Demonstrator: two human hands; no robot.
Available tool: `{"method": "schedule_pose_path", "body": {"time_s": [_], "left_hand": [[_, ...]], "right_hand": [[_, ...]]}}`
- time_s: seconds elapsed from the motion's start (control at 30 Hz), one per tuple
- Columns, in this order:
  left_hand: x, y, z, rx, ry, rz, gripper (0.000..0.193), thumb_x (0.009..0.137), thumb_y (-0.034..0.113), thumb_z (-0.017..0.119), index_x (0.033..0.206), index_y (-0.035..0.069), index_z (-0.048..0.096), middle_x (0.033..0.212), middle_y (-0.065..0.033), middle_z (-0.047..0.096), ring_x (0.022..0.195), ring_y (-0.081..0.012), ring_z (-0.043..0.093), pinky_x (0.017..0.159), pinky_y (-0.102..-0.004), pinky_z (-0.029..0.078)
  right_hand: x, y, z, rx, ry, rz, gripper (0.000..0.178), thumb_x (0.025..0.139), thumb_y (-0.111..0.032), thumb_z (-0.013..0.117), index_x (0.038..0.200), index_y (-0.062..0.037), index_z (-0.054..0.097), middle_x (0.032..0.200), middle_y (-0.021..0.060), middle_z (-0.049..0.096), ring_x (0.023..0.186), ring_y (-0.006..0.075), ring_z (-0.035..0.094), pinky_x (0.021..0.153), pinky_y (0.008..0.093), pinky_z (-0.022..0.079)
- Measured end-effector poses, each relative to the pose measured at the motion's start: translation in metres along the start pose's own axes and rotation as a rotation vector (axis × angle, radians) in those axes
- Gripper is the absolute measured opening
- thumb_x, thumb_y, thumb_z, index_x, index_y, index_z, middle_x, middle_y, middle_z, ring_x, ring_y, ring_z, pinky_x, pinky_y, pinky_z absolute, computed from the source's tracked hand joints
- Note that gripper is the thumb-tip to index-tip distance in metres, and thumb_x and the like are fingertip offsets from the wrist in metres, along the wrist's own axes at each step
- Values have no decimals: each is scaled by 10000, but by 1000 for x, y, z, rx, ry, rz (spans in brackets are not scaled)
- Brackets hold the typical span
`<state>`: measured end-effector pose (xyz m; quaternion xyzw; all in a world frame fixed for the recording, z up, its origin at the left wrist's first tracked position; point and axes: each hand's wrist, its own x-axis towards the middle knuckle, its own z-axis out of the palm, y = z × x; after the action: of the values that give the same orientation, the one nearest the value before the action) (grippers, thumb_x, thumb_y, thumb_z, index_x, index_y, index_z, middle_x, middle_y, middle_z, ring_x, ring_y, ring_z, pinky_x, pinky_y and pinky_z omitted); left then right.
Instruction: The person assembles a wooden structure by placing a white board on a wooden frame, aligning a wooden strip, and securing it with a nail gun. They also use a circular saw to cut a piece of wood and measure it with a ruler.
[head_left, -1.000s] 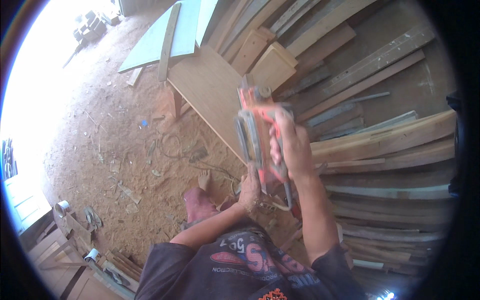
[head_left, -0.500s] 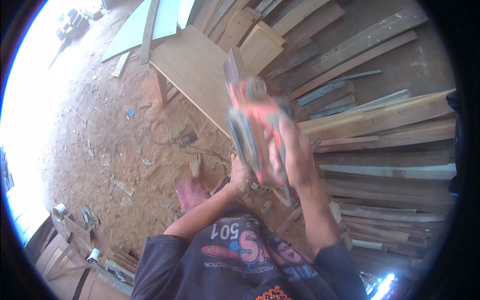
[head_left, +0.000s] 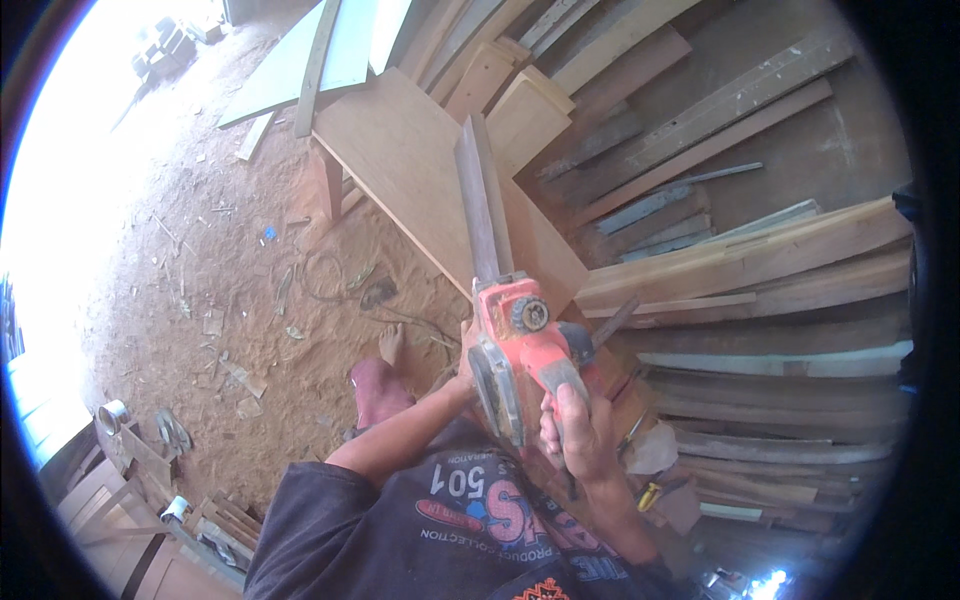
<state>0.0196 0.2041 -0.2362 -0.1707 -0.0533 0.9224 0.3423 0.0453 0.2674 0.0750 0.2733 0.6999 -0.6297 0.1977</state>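
Note:
My right hand (head_left: 580, 435) is closed around the rear handle of a red-orange electric hand planer (head_left: 512, 320) with a round black front knob. The planer sits on a long, narrow, dark brown wooden strip (head_left: 482, 205), whose far part sticks out beyond it. That strip runs over a plywood-topped bench (head_left: 400, 165). Beside the planer's left side is my left hand (head_left: 466, 372), close to the strip's near part. Its fingers are mostly hidden behind the planer, so its grip does not show.
Stacked boards and planks (head_left: 770, 245) fill the right side. Pale sheets (head_left: 290, 65) lean at the bench's far left. Sawdust and scraps cover the ground (head_left: 240, 300), with a loose cord (head_left: 325, 275). A yellow-handled tool (head_left: 648, 495) lies at the lower right.
My right hand has brought the planer nearer to my body, exposing more of the strip's far part. The planer was smeared by motion before and now appears sharp. My left hand stays beside it.

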Motion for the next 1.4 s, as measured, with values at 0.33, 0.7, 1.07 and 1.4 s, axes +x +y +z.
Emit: {"method": "schedule_pose_path", "body": {"time_s": [0.33, 0.7, 1.07, 1.4], "left_hand": [[-25, -18, 22, 351, 84, 179, 445, 1036, 340, 565, 1385, 66, 545, 1220, -125, 644, 1078, -269, 646, 932, -422, 539], [-16, -18, 19, 2032, 377, 574, 810, 854, 170, 755, 1504, -57, 329, 1150, -241, 638, 970, -363, 661, 850, -472, 510], [-43, -35, 39, 2143, 467, 844, 1174, 832, 96, 756, 1625, -25, -100, 1261, -331, 609, 1086, -467, 656, 870, -511, 517], [-63, -24, 83, 1912, 483, 515, 1133, 770, 96, 720, 1635, -30, -1, 1594, -348, 346, 1370, -501, 486, 1130, -522, 353]], "right_hand": [[33, -24, 19, -21, 43, -123, 430, 1080, -442, 505, 923, -46, 565, 616, -19, 469, 475, 68, 433, 431, 243, 371], [140, -96, 46, -53, -3, -232, 497, 1042, -529, 549, 866, -65, 568, 597, -34, 455, 444, 60, 429, 394, 235, 361], [220, -162, 68, 27, -61, -455, 535, 1019, -582, 551, 962, -53, 606, 636, -32, 468, 463, 63, 427, 417, 242, 362], [27, -12, -80, 256, 15, -464, 656, 1052, -640, 459, 1095, -4, 612, 583, -16, 478, 436, 79, 442, 415, 245, 361]]}}
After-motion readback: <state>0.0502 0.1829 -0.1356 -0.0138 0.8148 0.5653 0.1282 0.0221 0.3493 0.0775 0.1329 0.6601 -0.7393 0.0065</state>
